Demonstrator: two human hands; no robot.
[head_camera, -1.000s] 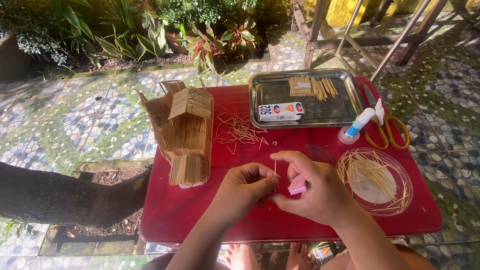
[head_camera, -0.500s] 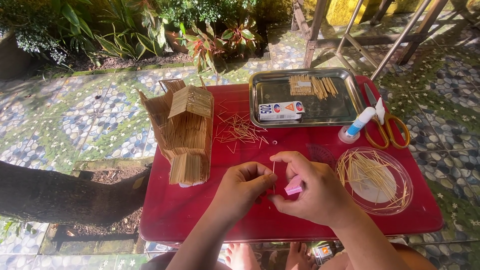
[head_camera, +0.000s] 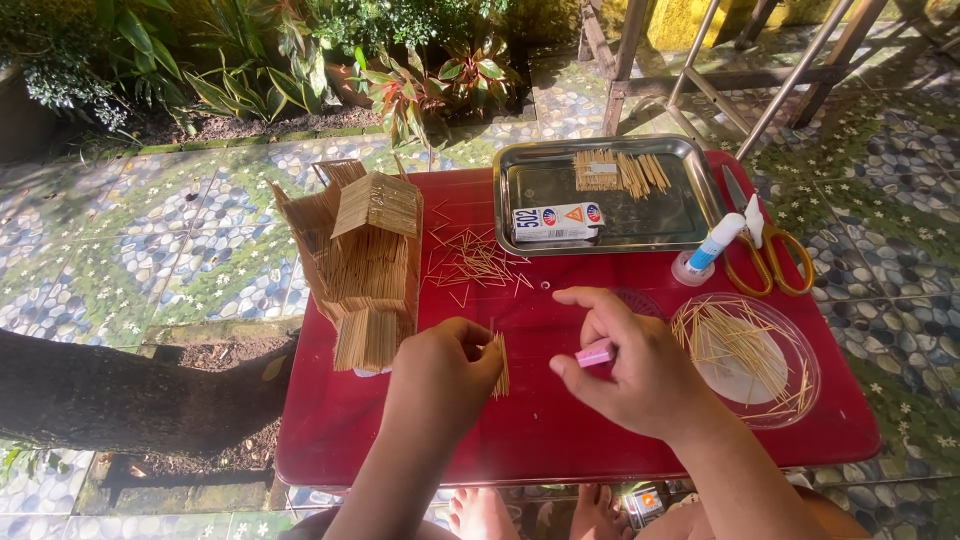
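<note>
My left hand (head_camera: 440, 380) pinches a small flat panel of glued toothpicks (head_camera: 499, 365), held upright above the red table (head_camera: 520, 440). Beside it, my right hand (head_camera: 630, 365) grips a small pink tube (head_camera: 594, 353) between thumb and fingers, a short gap from the panel. A toothpick house model (head_camera: 365, 260) stands at the table's left, just beyond my left hand.
A metal tray (head_camera: 520, 190) at the back holds toothpick panels (head_camera: 620, 172) and a small box (head_camera: 556, 221). Loose toothpicks (head_camera: 470, 262) lie mid-table. A clear lid with toothpicks (head_camera: 745, 355), a glue bottle (head_camera: 705, 252) and orange-handled scissors (head_camera: 770, 255) sit at right. A tree trunk (head_camera: 120, 400) lies left.
My hands have drawn slightly apart: the right hand with the pink tube has moved right, away from the toothpick panel, which is now plainly visible in my left hand.
</note>
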